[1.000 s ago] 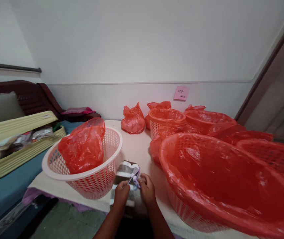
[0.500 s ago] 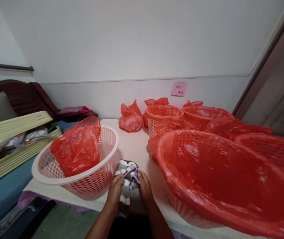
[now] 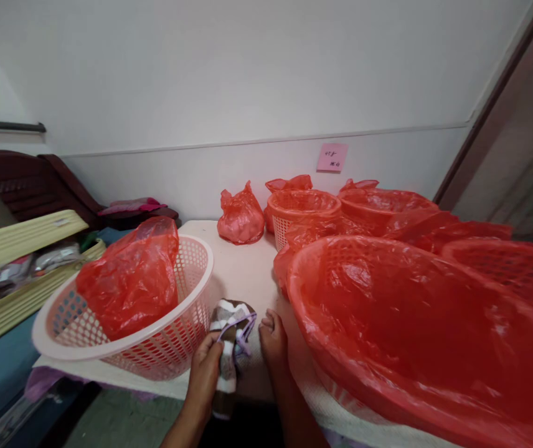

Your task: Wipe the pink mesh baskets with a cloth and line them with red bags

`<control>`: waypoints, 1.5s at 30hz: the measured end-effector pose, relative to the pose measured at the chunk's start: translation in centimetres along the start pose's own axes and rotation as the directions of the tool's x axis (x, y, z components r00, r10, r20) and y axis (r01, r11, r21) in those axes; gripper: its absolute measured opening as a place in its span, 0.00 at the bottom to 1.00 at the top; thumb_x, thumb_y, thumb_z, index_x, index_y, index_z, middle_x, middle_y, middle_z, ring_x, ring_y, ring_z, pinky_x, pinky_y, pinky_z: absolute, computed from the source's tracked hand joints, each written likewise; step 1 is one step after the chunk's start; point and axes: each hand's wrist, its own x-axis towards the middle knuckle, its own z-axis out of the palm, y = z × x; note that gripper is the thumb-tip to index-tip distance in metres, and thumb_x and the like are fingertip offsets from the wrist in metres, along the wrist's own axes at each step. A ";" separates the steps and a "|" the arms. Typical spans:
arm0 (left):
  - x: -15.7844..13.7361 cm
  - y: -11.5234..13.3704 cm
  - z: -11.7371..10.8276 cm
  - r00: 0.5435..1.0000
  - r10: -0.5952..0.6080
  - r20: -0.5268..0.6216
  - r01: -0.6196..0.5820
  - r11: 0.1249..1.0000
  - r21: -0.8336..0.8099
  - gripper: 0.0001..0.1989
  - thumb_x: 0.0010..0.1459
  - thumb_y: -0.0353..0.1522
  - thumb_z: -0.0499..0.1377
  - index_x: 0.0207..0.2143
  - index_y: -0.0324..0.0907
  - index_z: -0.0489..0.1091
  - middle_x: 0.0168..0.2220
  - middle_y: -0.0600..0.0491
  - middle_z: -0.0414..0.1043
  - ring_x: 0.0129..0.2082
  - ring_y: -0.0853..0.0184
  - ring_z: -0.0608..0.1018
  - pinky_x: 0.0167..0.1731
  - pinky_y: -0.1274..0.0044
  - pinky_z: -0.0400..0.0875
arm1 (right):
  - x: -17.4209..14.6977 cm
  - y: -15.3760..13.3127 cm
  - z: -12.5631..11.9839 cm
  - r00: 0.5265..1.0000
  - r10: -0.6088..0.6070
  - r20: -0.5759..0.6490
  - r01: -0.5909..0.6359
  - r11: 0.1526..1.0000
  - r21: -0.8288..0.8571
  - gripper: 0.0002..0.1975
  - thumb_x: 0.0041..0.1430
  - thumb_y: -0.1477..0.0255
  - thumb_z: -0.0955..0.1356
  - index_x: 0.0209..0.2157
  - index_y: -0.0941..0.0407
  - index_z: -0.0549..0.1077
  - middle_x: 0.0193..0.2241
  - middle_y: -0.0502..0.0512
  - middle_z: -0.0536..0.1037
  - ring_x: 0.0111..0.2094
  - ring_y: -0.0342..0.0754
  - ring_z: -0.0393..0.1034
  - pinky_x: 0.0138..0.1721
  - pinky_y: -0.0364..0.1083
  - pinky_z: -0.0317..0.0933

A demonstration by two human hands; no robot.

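A soft striped cloth piece (image 3: pixel 227 359) in brown, white and grey, with a thin purple edging, hangs at the table's near edge. My left hand (image 3: pixel 207 367) is closed on its left side, thumb on top. Just right of the cloth, and apart from it, is my right hand (image 3: pixel 273 341). Its fingers are curled in, and whether they pinch anything small is hidden. To the left stands a pink perforated basket (image 3: pixel 203 277) with a crumpled red plastic bag (image 3: pixel 131 280) in it.
A large basket lined with red plastic (image 3: pixel 313 336) fills the right side. Behind it are more red-lined baskets (image 3: pixel 281 227) and a tied red bag (image 3: pixel 242 218). They share a white-covered table (image 3: pixel 243 264). A pink note (image 3: pixel 332 157) is on the wall.
My right hand has let go of the cloth's purple edging and moved slightly right, with its fingers curled. My left hand still grips the cloth. The view has shifted slightly.
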 end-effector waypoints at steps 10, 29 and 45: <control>-1.5 -0.2 -2.7 0.998 0.029 -0.061 -0.025 0.998 0.059 0.13 0.47 0.40 0.61 0.32 0.42 0.70 0.22 0.59 0.72 0.23 0.68 0.70 0.25 0.79 0.64 | 0.7 -2.6 1.2 0.969 -0.139 0.205 0.143 0.990 -0.005 0.11 0.52 0.69 0.63 0.33 0.53 0.76 0.32 0.52 0.77 0.38 0.50 0.69 0.43 0.47 0.62; -2.5 6.9 2.0 0.973 0.228 -0.040 -0.221 0.965 0.139 0.16 0.53 0.44 0.57 0.37 0.42 0.69 0.25 0.57 0.72 0.23 0.68 0.70 0.24 0.78 0.65 | -4.4 -10.8 -1.9 0.958 -0.092 0.270 -0.029 0.910 0.414 0.12 0.57 0.62 0.64 0.36 0.54 0.73 0.30 0.49 0.76 0.33 0.47 0.69 0.35 0.42 0.63; -4.3 5.5 1.0 0.980 0.185 -0.079 -0.173 0.975 0.138 0.31 0.38 0.30 0.56 0.50 0.40 0.65 0.52 0.45 0.72 0.53 0.55 0.72 0.53 0.68 0.64 | -3.6 -9.7 -0.4 0.955 0.129 0.266 -0.263 0.783 0.564 0.19 0.47 0.63 0.69 0.41 0.56 0.69 0.27 0.49 0.75 0.23 0.42 0.70 0.22 0.40 0.59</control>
